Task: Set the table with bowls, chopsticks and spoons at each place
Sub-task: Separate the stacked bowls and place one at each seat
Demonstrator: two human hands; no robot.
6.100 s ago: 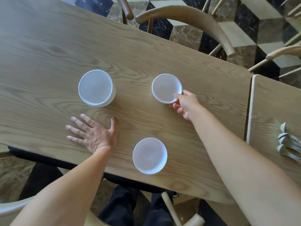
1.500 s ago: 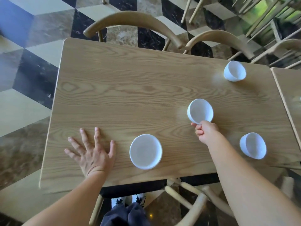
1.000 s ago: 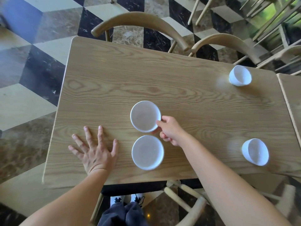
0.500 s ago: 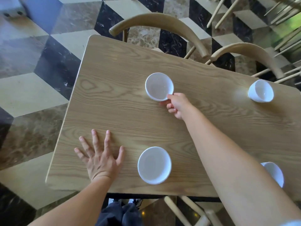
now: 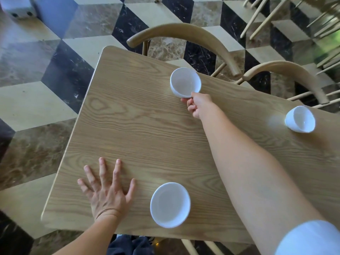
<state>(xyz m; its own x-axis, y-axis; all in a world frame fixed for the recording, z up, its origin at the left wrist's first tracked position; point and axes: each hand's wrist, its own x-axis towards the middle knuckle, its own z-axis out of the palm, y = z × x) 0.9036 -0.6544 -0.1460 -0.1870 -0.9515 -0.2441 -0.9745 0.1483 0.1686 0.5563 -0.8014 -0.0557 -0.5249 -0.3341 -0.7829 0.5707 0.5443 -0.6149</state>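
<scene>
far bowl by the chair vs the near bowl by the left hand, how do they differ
The far bowl is pinched at its rim by the right hand; the near bowl is untouched, beside the flat left hand. The far bowl sits by the table's far edge, the near bowl by the near edge. Both are plain white, upright and empty.

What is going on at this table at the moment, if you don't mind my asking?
A person is setting a wooden table with white bowls. The right hand pinches the rim of a bowl at the far edge, in front of a chair. The left hand lies flat and open on the table. Another bowl sits at the near edge, and a third at the far right. No chopsticks or spoons are in view.
</scene>
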